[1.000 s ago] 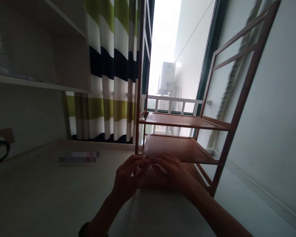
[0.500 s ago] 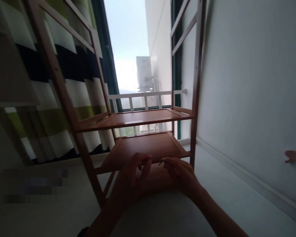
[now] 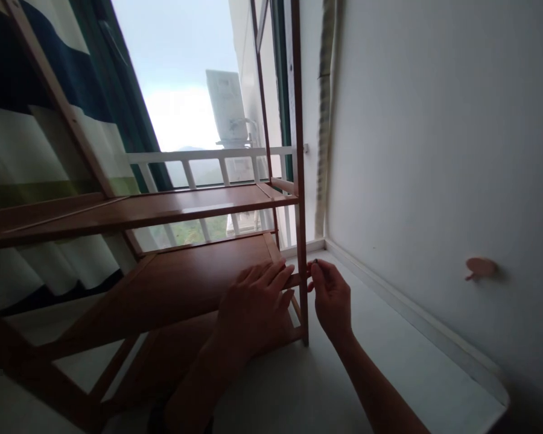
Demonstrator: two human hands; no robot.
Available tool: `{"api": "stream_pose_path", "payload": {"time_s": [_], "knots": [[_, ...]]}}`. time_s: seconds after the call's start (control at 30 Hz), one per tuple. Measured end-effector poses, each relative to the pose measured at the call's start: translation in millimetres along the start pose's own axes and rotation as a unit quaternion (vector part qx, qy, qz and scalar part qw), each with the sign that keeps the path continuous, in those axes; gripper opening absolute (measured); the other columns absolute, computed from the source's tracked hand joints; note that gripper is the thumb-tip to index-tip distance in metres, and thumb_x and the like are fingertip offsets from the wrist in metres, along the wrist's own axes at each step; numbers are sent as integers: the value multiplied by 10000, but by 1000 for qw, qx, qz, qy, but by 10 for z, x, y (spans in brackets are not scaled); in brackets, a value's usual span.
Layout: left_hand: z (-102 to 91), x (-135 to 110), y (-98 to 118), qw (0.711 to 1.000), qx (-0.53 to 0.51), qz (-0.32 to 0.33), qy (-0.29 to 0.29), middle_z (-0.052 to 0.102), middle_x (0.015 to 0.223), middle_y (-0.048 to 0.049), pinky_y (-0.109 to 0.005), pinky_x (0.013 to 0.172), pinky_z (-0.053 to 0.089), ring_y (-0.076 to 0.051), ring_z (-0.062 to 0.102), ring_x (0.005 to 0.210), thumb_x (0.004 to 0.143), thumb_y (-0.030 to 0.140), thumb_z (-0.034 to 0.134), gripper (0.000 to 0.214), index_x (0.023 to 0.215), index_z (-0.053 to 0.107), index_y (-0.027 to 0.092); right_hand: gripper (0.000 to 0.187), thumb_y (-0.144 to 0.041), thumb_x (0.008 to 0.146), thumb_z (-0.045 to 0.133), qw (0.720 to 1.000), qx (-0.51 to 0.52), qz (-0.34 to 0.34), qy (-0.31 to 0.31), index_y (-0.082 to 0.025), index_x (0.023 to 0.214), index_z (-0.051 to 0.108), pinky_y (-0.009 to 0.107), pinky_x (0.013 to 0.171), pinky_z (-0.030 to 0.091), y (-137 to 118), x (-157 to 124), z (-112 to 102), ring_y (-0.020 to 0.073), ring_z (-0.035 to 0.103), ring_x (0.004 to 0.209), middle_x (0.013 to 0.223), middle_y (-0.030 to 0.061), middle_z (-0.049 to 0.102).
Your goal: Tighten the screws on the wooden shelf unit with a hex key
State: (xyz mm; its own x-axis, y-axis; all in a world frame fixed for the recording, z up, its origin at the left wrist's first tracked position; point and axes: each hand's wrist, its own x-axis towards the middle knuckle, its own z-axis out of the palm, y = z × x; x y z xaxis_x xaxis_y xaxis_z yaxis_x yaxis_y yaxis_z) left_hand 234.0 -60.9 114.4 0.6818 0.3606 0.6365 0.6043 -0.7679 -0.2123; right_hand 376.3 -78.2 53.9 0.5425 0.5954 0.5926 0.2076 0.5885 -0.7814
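A brown wooden rack (image 3: pixel 172 208) with several flat shelves stands on the pale floor in front of a window. My left hand (image 3: pixel 256 307) lies flat, fingers stretched out, on the right end of the lower shelf (image 3: pixel 185 283). Just right of the rack's front right post (image 3: pixel 301 241), my right hand (image 3: pixel 329 295) pinches a small dark thing against the post at the height of that shelf. What the fingers hold is too small to name.
A white wall (image 3: pixel 434 150) runs along the right with a small round wooden hook (image 3: pixel 479 266) on it. Behind the rack are a striped curtain (image 3: pixel 31 150), a white balcony railing (image 3: pixel 208 158) and an outdoor air-conditioner unit (image 3: pixel 228 108).
The view has swung right and closer to the rack. Both hands moved from the middle of the lower shelf to its right end, the right hand now beside the post.
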Motion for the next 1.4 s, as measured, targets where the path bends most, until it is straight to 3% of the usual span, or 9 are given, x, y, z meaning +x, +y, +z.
{"api": "stream_pose_path", "payload": {"time_s": [0.17, 0.53, 0.8, 0.93, 1.03, 1.13, 1.23, 1.3, 1.4], "knots": [[9, -40, -18, 1000, 20, 5, 10, 575, 1206, -47, -405, 828, 469, -251, 535, 1065, 868, 361, 439, 368, 1212, 518, 256, 268, -383, 855, 448, 992, 56, 74, -90, -165, 916, 591, 262, 637, 474, 10, -57, 61, 135, 570, 685, 743, 27, 617], [-91, -385, -193, 998, 46, -24, 25, 580, 1207, -42, -431, 891, 445, -257, 541, 1076, 882, 286, 407, 324, 1152, 570, 212, 306, -432, 890, 352, 987, 72, 109, -98, -183, 737, 444, 216, 530, 358, 26, -430, 490, 88, 392, 529, 571, -40, 420], [-226, -745, -469, 994, 77, -38, 74, 601, 1171, -63, -435, 858, 450, -271, 560, 1037, 882, 307, 388, 330, 1136, 578, 216, 293, -429, 894, 330, 987, 27, 87, -135, -196, 754, 438, 220, 496, 328, -16, -641, 905, 91, 376, 503, 571, -44, 421], [-248, -831, -485, 992, 88, -47, 79, 586, 1183, -80, -453, 878, 426, -280, 538, 1052, 860, 265, 426, 323, 1149, 553, 199, 280, -414, 895, 334, 985, 27, 84, -145, -194, 784, 467, 216, 497, 353, 11, -706, 976, 91, 401, 504, 579, -39, 449], [-294, -970, -473, 996, 33, -28, 77, 526, 1244, -94, -450, 941, 386, -269, 461, 1149, 841, 183, 450, 376, 1216, 470, 198, 272, -398, 874, 393, 987, 26, 50, -152, -177, 828, 544, 231, 601, 414, 60, -579, 922, 108, 490, 629, 696, 1, 539], [-341, -1188, -491, 992, -57, 1, 112, 530, 1189, -113, -411, 947, 394, -237, 437, 1169, 810, 65, 442, 415, 1201, 429, 203, 293, -411, 814, 496, 993, 10, 30, -111, -148, 798, 627, 244, 661, 432, 63, -234, 838, 122, 522, 762, 894, 58, 558], [-320, -1322, -565, 990, -124, 7, 63, 595, 1028, -91, -313, 834, 465, -188, 546, 999, 808, 53, 433, 299, 1057, 496, 205, 306, -406, 766, 559, 988, 40, 58, -137, -125, 857, 635, 245, 598, 424, -3, 180, 795, 91, 487, 612, 738, 27, 569], [-246, -1305, -634, 990, -132, -41, 27, 625, 950, -77, -304, 775, 484, -186, 588, 891, 824, 104, 433, 214, 978, 547, 200, 326, -399, 746, 584, 975, 107, 70, -179, -114, 903, 610, 244, 560, 427, -37, 393, 803, 82, 487, 564, 688, 12, 572], [-72, -1147, -739, 973, -172, -152, 17, 643, 755, -50, -344, 690, 495, -203, 607, 717, 826, 200, 472, 142, 818, 614, 199, 506, -366, 712, 627, 960, 183, 91, -193, -143, 1145, 489, 269, 567, 469, 14, 570, 844, 98, 547, 582, 723, 5, 608]]}}
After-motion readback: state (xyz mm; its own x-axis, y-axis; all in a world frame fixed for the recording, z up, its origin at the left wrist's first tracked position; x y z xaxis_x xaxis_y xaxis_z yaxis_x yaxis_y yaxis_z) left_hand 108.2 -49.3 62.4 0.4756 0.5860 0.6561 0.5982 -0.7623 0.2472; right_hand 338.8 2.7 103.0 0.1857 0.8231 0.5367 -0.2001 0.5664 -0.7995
